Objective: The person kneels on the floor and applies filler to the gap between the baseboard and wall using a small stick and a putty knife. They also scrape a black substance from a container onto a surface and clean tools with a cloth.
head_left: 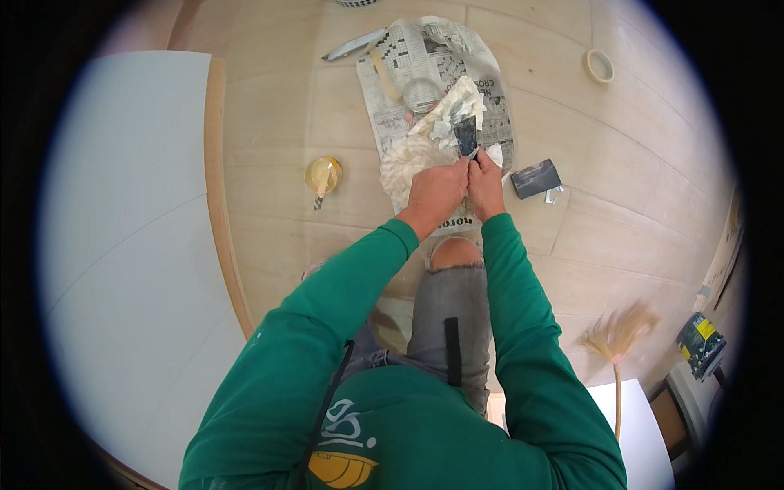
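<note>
Over the newspaper [384,110], my left hand [439,192] and my right hand [487,184] meet, fingers closed on what looks like a putty knife with a flat black blade [465,136]. The blade points away from me; my fingers cover its near end. Beneath and left of the hands lies a crumpled cream cloth [406,166]. A cream, crumpled piece smeared with white [459,100] lies just beyond the blade. Farther off on the paper are a round clear lid or dish [420,95] and a flat wooden stick [383,75].
A black block [536,179] sits right of the paper. A utility knife [354,45] lies at its far left corner. Left stands a small yellow-rimmed tub [323,174]; far right lies a tape roll [599,66]. A white panel [139,204] borders the left, a broom [621,331] the right.
</note>
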Available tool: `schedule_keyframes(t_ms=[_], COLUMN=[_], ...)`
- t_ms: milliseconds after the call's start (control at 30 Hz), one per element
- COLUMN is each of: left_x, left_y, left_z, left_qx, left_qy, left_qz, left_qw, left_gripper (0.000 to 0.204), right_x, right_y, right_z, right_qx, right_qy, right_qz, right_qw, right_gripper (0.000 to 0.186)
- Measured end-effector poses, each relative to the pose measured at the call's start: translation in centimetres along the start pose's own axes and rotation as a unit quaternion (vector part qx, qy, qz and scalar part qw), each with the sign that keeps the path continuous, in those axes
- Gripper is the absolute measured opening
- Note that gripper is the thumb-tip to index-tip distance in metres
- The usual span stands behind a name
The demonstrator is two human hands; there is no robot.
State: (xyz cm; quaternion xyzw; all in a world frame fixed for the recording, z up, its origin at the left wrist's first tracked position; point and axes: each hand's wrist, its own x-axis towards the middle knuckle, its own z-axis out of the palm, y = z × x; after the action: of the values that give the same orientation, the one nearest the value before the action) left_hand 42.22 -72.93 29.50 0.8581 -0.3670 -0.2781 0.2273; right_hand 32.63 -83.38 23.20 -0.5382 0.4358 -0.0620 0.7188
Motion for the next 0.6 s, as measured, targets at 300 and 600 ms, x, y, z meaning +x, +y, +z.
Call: schedule_keyframes(t_ms=[300, 600], left_x=[1.9, 2.7], left_y=[0.0, -5.3], left_z=[-0.2, -0.7], left_qx=[0.008, -0.308], left_qy=[0.019, -0.038], left_qz=[-0.042, -0.218], left_qw=[0.999, 0.925], left_gripper=[0.031, 0.042], right_x=[-1.7, -4.5], right_y=[-2.8, -1.8], right_z=[-0.8, -3.7], right_qx=[0.06, 0.122], right_qy=[-0.022, 0.057], right_qz=[0.054, 0.04], right_qw=[0.997, 0.99], right_gripper=[0.039, 0.027])
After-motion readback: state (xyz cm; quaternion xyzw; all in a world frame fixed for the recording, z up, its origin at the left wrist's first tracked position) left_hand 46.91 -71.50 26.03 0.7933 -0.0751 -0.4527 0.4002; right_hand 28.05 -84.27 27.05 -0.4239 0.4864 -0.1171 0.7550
